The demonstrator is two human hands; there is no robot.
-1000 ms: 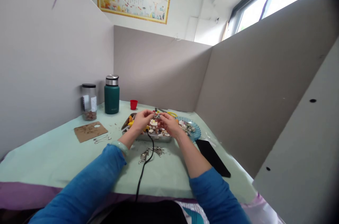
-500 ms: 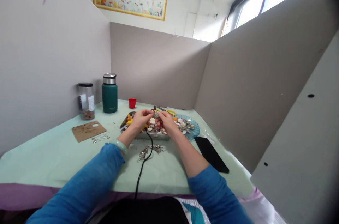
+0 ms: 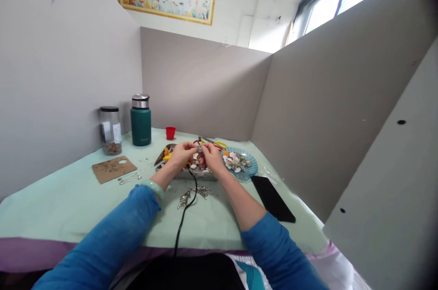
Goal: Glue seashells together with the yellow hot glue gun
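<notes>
head view: both hands meet over the middle of the far half of the table, their fingertips close together. the left hand and the right hand are each pinched on a small silvery piece, which sits between them above a metal tray; its exact shape is too small to tell. the tray holds a jumble of shells and yellow and orange bits, partly hidden by the hands. just right of it, a blue scalloped plate carries more shells and an orange piece. red and yellow handles show beyond the right hand. on the near side of the tray lie silver metal clasps, with a black cable running past them to the near edge. a black flat slab lies near the right edge. to the left are a brown card and silver pins; farther back stand a clear jar, a green flask and a red cup.
</notes>
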